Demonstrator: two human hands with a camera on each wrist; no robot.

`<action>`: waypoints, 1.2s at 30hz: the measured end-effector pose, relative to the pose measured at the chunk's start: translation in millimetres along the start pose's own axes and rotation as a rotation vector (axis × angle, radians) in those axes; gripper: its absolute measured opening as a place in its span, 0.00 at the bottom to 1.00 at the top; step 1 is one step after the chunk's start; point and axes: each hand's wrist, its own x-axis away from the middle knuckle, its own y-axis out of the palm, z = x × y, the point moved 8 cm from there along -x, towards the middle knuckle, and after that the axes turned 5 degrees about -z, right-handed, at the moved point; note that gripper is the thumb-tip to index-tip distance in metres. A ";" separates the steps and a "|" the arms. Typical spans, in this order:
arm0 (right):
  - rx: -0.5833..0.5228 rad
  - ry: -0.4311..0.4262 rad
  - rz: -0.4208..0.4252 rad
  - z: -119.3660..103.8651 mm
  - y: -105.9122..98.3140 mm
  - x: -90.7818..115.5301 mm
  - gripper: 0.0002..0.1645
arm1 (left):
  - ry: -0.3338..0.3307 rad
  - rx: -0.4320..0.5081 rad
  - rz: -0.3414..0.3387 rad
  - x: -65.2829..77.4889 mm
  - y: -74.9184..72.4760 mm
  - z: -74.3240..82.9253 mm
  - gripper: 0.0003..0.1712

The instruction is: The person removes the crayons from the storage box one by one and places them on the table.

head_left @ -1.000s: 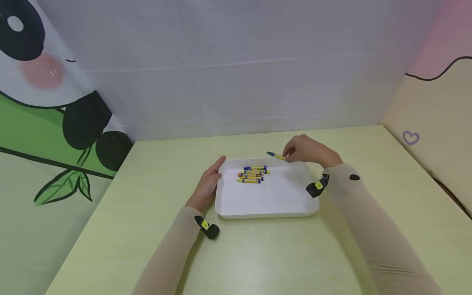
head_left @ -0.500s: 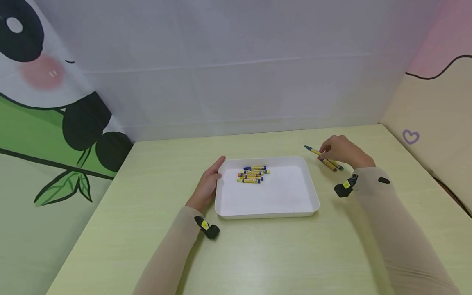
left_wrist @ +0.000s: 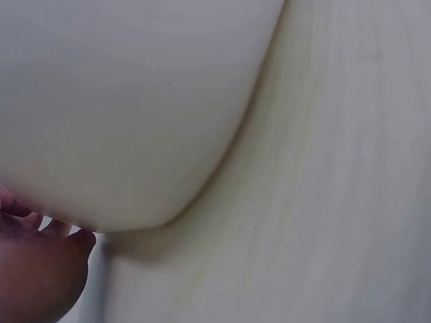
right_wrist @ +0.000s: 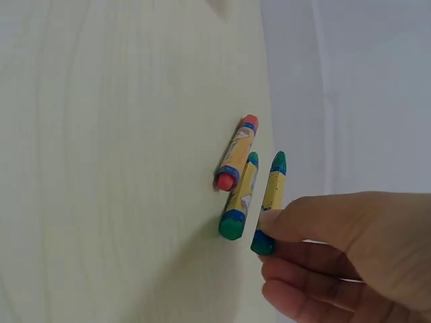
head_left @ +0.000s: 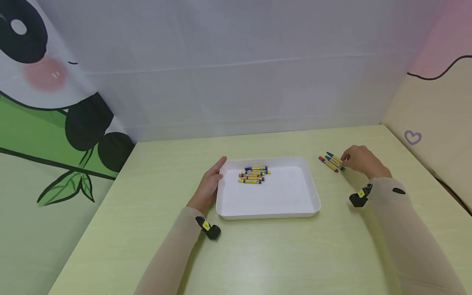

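Note:
A white tray stands on the table, and my left hand holds it by its left edge. Fingers of that hand meet the tray's outer side in the left wrist view. My right hand is right of the tray, at the table. Its thumb and forefinger pinch a green crayon near the blue-banded end. Beside it lie another green crayon and a red crayon, side by side. Several crayons lie in a rough row inside the tray.
A light wooden table spreads around the tray. A pale cloth wall rises behind its back edge, with painted panels at left and right.
My right hand has carried the green crayon from above the tray's back right to the right, and down beside the two other crayons. My left hand has stayed at the tray.

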 end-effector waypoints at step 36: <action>0.025 -0.065 0.104 -56.2 -15.6 5.7 0.18 | 0.009 -0.016 0.034 -2.8 -1.0 -4.4 0.35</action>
